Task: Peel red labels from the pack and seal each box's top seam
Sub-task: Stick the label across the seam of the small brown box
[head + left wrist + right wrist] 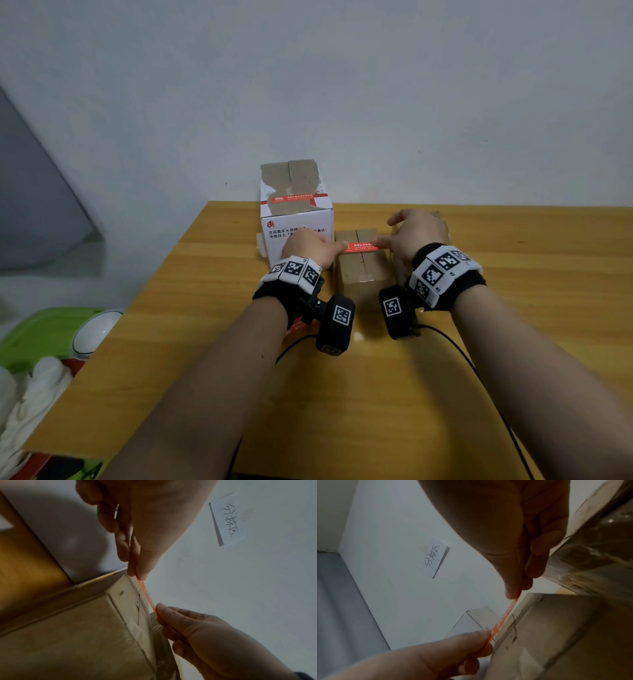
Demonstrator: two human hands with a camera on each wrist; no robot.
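A small brown cardboard box (pixel 359 270) stands at the table's middle, its top seam running away from me. A red label (pixel 363 246) is stretched crosswise just over that top. My left hand (pixel 337 246) pinches the label's left end and my right hand (pixel 380 244) pinches its right end. In the left wrist view the left hand (pixel 137 574) and the right hand (pixel 159 609) hold the red label (pixel 147 596) taut beside the box (pixel 85 635). The right wrist view shows the same red label (pixel 505 616) between thumb and finger of each hand; whether it touches the box I cannot tell.
A taller white box (pixel 296 219) with a red label (pixel 293 198) across its torn top stands behind and left. A tape-wrapped box (pixel 599 547) sits behind my right hand. An orange-red item (pixel 297 326) lies partly hidden under my left wrist. Cables (pixel 462 356) trail towards me.
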